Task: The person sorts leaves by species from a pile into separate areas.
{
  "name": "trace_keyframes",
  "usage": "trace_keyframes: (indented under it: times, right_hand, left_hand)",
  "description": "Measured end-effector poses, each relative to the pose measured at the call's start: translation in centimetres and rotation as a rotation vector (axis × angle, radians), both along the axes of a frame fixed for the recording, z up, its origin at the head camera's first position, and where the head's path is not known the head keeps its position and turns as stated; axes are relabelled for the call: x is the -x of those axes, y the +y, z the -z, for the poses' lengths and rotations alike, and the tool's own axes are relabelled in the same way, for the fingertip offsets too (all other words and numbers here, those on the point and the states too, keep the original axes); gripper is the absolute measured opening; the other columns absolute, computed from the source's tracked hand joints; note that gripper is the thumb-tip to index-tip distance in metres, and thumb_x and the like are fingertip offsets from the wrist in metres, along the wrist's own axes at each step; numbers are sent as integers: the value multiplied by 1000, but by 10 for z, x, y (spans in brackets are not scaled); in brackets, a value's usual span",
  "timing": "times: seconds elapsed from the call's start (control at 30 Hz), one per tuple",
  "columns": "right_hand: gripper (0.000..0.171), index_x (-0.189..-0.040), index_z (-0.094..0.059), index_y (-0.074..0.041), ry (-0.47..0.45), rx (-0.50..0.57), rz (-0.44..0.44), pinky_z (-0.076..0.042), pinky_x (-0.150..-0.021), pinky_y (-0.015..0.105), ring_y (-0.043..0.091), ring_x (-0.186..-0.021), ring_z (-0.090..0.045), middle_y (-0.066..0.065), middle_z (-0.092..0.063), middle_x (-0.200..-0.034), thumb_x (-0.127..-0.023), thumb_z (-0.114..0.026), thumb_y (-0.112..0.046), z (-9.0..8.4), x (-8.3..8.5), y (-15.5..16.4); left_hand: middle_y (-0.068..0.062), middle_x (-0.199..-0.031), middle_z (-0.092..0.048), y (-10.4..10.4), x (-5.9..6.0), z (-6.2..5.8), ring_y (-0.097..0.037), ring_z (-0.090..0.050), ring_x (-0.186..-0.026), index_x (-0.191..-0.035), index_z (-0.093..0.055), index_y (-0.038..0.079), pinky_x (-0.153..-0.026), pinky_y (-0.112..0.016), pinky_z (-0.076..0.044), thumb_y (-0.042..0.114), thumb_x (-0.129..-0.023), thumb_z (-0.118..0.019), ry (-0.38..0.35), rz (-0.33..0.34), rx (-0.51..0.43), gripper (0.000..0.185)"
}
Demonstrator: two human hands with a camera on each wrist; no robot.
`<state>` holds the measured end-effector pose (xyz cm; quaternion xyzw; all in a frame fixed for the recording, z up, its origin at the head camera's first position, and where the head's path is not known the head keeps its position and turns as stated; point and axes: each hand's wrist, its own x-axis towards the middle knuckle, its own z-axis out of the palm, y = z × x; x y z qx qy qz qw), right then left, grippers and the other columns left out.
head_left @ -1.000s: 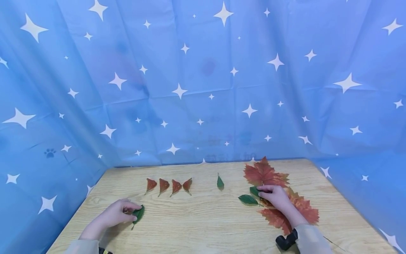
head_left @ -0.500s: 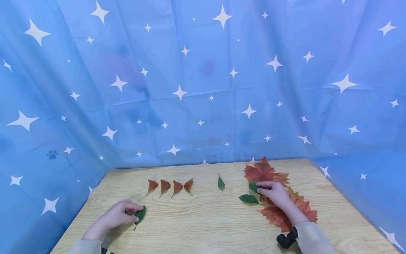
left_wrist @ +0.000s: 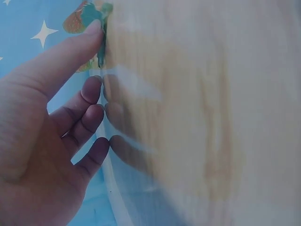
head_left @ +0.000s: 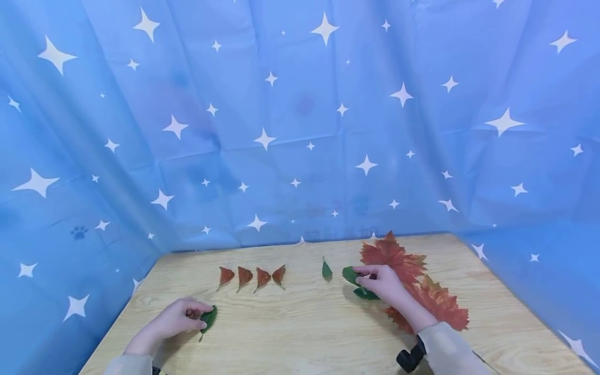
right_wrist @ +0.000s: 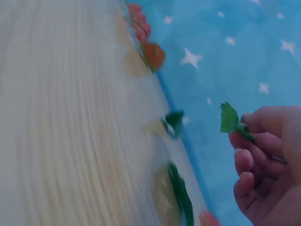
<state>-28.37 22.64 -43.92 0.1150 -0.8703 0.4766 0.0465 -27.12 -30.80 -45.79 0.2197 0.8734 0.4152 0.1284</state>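
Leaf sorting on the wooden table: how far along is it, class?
Looks done: four small red leaves lie in a row, and one green leaf lies to their right. In hand: the right hand pinches a green leaf lifted off the table; the left hand holds another green leaf. Left: one green leaf under the right hand and the big red maple leaves.

The head camera is looking forward and down over the whole table (head_left: 304,333). Each wrist camera is sitting close beside its hand, skimming the blurred table (left_wrist: 197,117) surface; all three are sharing that wood.
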Motion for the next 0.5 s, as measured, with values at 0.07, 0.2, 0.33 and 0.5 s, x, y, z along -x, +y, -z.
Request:
trace_keyframes:
  times: [0.07,0.2,0.33,0.5]
  right_hand:
    - [31,-119,-70,-5,20,-2,-31,-38,-49,27,14,-56,-45,5,-62,-74,-89,-70,-13,-1,-1,-10]
    - [30,-115,-72,-5,36,4,-49,-40,-49,27,14,-57,-48,3,-68,-87,-85,-74,-13,2,-1,-31]
    - [29,-110,-75,-7,38,11,-15,-40,-48,26,14,-57,-48,1,-70,-89,-82,-77,-13,5,-1,-51]
    - [29,-109,-75,-8,30,47,-28,-40,-48,27,15,-58,-47,-1,-68,-87,-82,-78,-16,6,0,-71]
  left_hand:
    - [-6,-84,-53,1,1,-1,-10,-42,-66,-120,-65,-6,-55,-26,-36,9,-86,-73,-1,-4,10,38]
    - [-8,-86,-54,2,1,-3,-11,-42,-66,-119,-65,-8,-56,-26,-37,6,-87,-72,-3,1,1,36]
    - [-10,-87,-55,1,0,-1,-12,-42,-67,-119,-64,-10,-56,-26,-37,4,-86,-71,-10,9,-22,36]
    - [-7,-85,-55,1,1,0,-10,-43,-65,-119,-65,-8,-55,-26,-38,7,-86,-72,-7,9,-7,37]
